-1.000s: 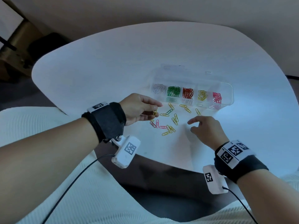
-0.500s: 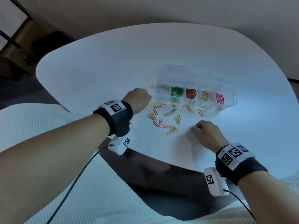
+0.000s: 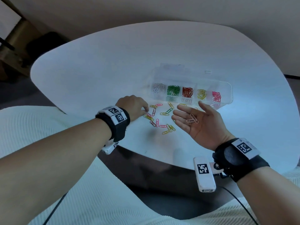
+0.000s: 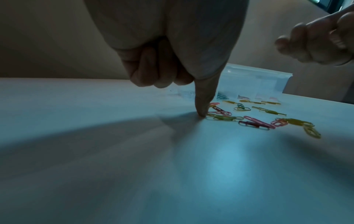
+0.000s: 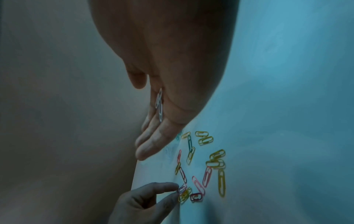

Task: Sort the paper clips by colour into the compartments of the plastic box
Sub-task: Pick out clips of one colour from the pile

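Observation:
A clear plastic box (image 3: 227,86) stands open on the white table (image 3: 97,70); its compartments hold white, green, red, yellow and pink clips from left to right. Loose paper clips (image 3: 162,118) in yellow, pink, green and dark red lie in front of it. My left hand (image 3: 134,108) reaches down to the pile's left edge, its thumb (image 4: 201,109) on the table, and pinches a pink clip (image 5: 182,188) with the index finger. My right hand (image 3: 194,122) floats palm up over the pile's right side, fingers straight, with two white clips (image 3: 192,119) lying on it.
The table's near edge (image 3: 162,158) curves just below my wrists, with my lap in white ribbed fabric (image 3: 48,151) under it. The box's clear lid (image 3: 178,70) lies open behind it. Dark furniture (image 3: 19,46) stands off the table's far left.
My right hand rose from a fist on the table, turned palm up and opened, showing the white clips. My left hand came back from the box's left end to the pile's left edge.

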Available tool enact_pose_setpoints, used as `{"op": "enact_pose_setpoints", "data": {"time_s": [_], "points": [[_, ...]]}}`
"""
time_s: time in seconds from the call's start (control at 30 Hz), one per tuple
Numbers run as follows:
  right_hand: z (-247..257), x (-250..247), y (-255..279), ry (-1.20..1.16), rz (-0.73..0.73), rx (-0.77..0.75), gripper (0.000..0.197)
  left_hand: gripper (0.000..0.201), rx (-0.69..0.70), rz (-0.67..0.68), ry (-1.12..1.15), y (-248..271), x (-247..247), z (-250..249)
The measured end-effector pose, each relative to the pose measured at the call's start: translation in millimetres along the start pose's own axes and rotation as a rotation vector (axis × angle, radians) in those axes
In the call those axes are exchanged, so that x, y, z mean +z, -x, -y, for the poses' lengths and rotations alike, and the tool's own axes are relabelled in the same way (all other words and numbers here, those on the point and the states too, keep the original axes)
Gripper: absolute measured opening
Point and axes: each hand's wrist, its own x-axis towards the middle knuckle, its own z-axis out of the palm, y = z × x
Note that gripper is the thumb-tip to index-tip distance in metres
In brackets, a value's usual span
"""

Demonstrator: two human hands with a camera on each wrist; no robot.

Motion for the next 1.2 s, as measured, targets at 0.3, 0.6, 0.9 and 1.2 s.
{"op": "enact_pose_setpoints", "data": {"time_s": [0.3, 0.6, 0.9, 1.2], "points": [[-7.7, -7.5, -7.5, 0.322, -0.193, -0.001, 0.060, 0.007, -0.038, 0.078, 0.005, 1.1, 1.0, -7.7], [-9.4, -16.5, -10.1, 0.521, -0.357, -0.070, 0.040, 0.014, 0.024, 0.061, -0.004, 0.6, 3.4, -9.2], [-11.5, -17.0, -12.0, 0.590, -0.358, -0.061, 0.035, 0.014, 0.055, 0.035, -0.022, 3.5, 0.9, -19.1], [-11.8, -17.0, -11.8, 0.605, -0.361, -0.061, 0.034, 0.010, 0.031, 0.080, -0.077, 6.3, -1.3, -21.1]]}}
